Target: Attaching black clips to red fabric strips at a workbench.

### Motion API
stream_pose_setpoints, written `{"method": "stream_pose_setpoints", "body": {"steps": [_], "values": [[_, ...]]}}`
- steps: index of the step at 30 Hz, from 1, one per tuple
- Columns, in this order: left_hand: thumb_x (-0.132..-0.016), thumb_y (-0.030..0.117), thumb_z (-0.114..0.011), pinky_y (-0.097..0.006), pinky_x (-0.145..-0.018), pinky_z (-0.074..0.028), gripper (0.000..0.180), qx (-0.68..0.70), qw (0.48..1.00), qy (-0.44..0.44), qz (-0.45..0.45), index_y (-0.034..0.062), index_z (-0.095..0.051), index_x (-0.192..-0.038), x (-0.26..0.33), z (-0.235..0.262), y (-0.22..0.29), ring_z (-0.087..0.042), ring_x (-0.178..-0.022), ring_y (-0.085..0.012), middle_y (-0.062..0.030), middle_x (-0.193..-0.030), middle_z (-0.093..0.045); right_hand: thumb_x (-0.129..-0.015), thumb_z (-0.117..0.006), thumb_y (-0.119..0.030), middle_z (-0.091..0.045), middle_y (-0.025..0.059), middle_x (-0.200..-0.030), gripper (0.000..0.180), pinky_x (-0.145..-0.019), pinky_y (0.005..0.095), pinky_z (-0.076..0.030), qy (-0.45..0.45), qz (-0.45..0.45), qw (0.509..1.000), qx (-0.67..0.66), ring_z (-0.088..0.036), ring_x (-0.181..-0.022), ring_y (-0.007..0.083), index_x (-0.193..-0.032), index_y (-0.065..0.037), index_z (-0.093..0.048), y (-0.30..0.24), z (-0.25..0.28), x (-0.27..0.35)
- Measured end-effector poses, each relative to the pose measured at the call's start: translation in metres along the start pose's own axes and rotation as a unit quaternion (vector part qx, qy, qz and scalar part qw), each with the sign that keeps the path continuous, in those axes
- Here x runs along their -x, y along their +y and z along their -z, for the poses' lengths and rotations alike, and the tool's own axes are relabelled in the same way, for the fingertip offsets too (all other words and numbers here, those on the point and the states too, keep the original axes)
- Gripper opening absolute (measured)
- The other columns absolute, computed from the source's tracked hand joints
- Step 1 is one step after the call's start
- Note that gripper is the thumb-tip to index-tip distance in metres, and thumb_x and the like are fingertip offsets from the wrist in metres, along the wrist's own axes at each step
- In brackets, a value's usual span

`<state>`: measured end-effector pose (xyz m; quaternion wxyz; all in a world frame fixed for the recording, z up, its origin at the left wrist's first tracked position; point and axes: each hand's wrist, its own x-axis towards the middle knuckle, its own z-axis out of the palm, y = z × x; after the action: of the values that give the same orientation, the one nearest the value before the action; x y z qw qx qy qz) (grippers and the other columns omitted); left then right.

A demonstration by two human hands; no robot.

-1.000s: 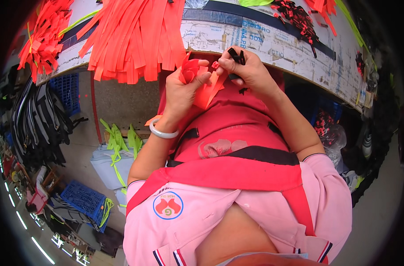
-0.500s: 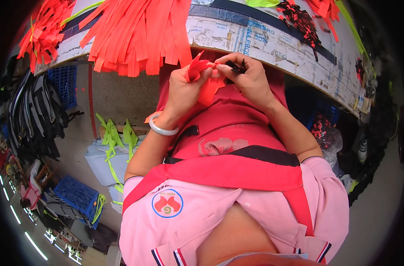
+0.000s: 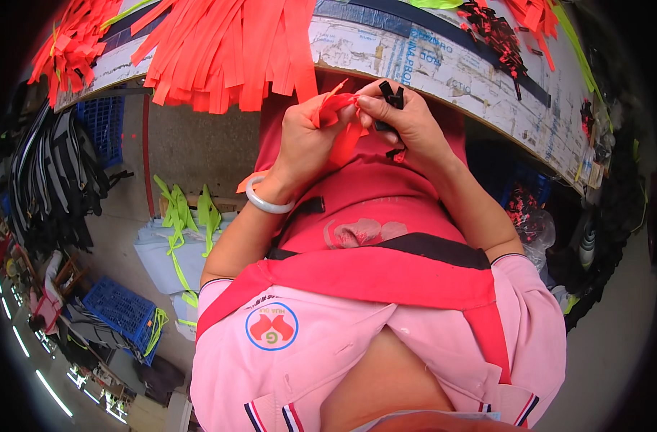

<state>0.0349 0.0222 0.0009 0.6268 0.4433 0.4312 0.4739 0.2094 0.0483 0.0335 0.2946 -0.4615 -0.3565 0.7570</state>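
Close to the table edge, in front of my red apron, both hands are together. My left hand (image 3: 305,140) is closed round a bunched red-orange fabric strip (image 3: 348,144), part of which hangs below the fingers. The fingertips of my right hand (image 3: 415,122) pinch the strip's upper end, touching the left hand's fingers. Several short black pieces (image 3: 390,94) stick out between the right hand's fingers, and a small black and red bit shows below them; their exact kind cannot be made out. A large bundle of red-orange strips (image 3: 228,57) hangs over the table edge beyond my left hand.
The worn table (image 3: 487,108) curves across the front. On its right lies a pile of small black and red pieces (image 3: 491,36); another red bundle (image 3: 69,57) hangs at far left. Black and grey strips (image 3: 51,180) and blue crates (image 3: 119,317) stand below left. Another person is at lower left.
My right hand has turned slightly, so the black pieces show more and a black and red bit appears below its fingers. My left hand keeps its grip on the red-orange strip.
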Motion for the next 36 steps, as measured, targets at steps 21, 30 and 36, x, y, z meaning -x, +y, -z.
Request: {"method": "stream_pose_setpoints", "body": {"steps": [21, 30, 36], "values": [[-0.089, 0.009, -0.066, -0.019, -0.05, -0.036, 0.017, 0.024, 0.999, 0.03, 0.038, 0.001, -0.068, -0.104, -0.001, 0.017, 0.005, -0.049, -0.057, -0.0038, 0.001, -0.076, -0.064, -0.086, -0.071, -0.023, -0.055, -0.0042, -0.07, 0.026, -0.049, 0.0187, -0.03, 0.022, 0.094, 0.991, 0.096, -0.039, -0.055, 0.0009, -0.102, -0.003, -0.066, 0.005, 0.001, -0.01], [-0.092, 0.011, -0.061, -0.021, -0.045, -0.037, 0.017, 0.089, 0.988, -0.027, 0.125, 0.0007, -0.065, -0.104, -0.001, 0.024, 0.025, -0.052, -0.052, -0.0099, -0.0062, -0.07, -0.063, -0.09, -0.065, -0.016, -0.056, -0.0044, -0.073, 0.015, -0.054, 0.0181, -0.034, -0.045, 0.146, 0.984, 0.094, -0.043, -0.064, 0.0006, -0.092, -0.001, -0.065, 0.005, 0.004, -0.004], [-0.091, 0.015, -0.061, -0.022, -0.043, -0.035, 0.019, 0.1, 0.983, -0.061, 0.141, 0.0005, -0.064, -0.103, 0.001, 0.03, 0.023, -0.049, -0.047, -0.0103, -0.0076, -0.065, -0.06, -0.088, -0.068, -0.02, -0.053, -0.0054, -0.071, 0.018, -0.053, 0.0179, -0.033, -0.025, 0.081, 0.981, 0.173, -0.042, -0.062, 0.0001, -0.085, -0.003, -0.063, -0.009, -0.004, 0.008]]}}
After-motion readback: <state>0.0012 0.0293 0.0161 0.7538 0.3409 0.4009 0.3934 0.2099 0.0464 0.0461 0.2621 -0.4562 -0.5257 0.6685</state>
